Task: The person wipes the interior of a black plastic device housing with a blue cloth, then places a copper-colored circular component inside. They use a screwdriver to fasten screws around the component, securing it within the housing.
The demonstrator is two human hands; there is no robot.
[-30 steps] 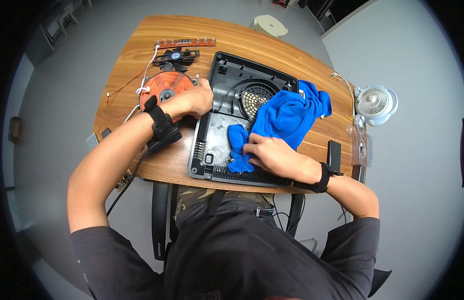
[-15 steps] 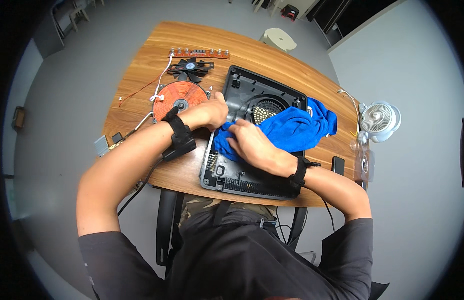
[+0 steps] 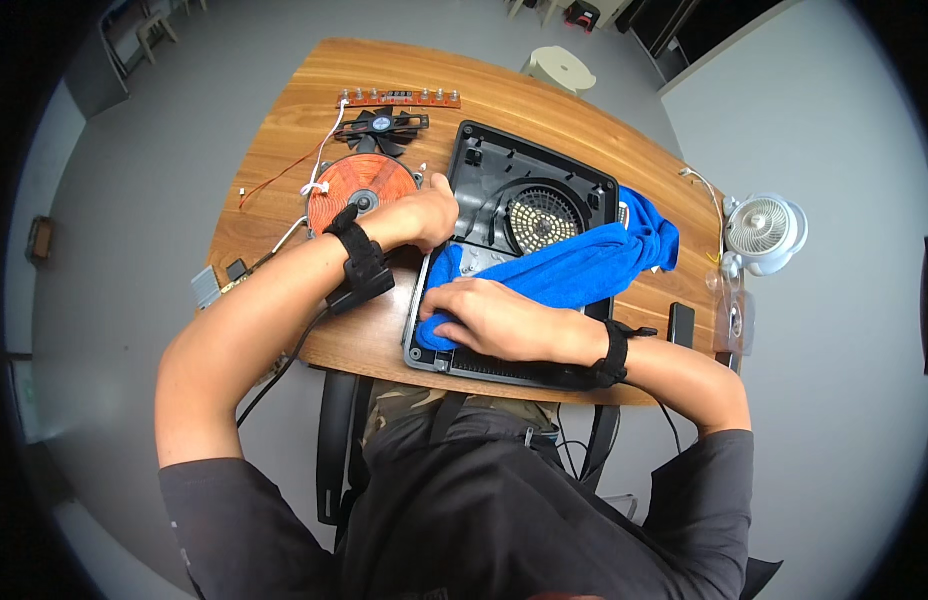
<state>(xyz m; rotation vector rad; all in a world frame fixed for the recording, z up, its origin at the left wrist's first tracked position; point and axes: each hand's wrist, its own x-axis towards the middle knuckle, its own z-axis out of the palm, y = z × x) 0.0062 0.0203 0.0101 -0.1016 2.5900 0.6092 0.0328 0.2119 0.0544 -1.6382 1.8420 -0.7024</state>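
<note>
Right grip clutching blue cloth; left grip at black casing's edge (closure unclear).

Light is bright and fairly even, with fisheye bending toward black corners.

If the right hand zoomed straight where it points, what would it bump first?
Past the blue cloth it touches, the right hand would probably meet the left rim of the black casing, though its height is hard to judge.
</note>
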